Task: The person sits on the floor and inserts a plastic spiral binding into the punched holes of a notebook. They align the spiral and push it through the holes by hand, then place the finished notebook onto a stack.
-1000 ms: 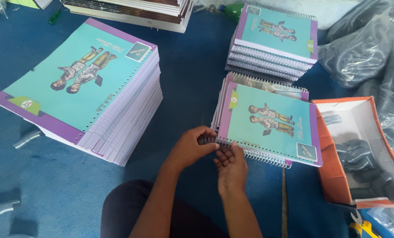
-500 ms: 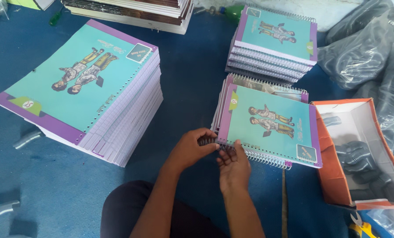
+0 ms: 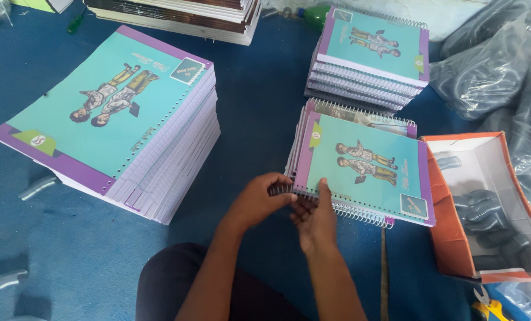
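Left hand (image 3: 258, 201) stays closed on the dark wire spiral coil (image 3: 280, 189) at the near-left corner of the teal-and-purple spiral-bound notebook (image 3: 365, 171), at 1 o'clock from the knee. Right hand (image 3: 314, 215), half open, has slid its thumb further onto the cover edge. Little else has changed since a second ago; binding work appears to continue. At 10 o'clock, a tall stack of unbound teal-covered punched pads (image 3: 117, 122); at 3 o'clock, an orange cardboard box (image 3: 450, 238); farthest, at 1 o'clock, a stack of finished bound notebooks (image 3: 369, 56).

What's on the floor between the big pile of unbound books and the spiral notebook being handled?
Only bare blue floor separates the unbound pile from the spiral notebook, seen from the head camera.
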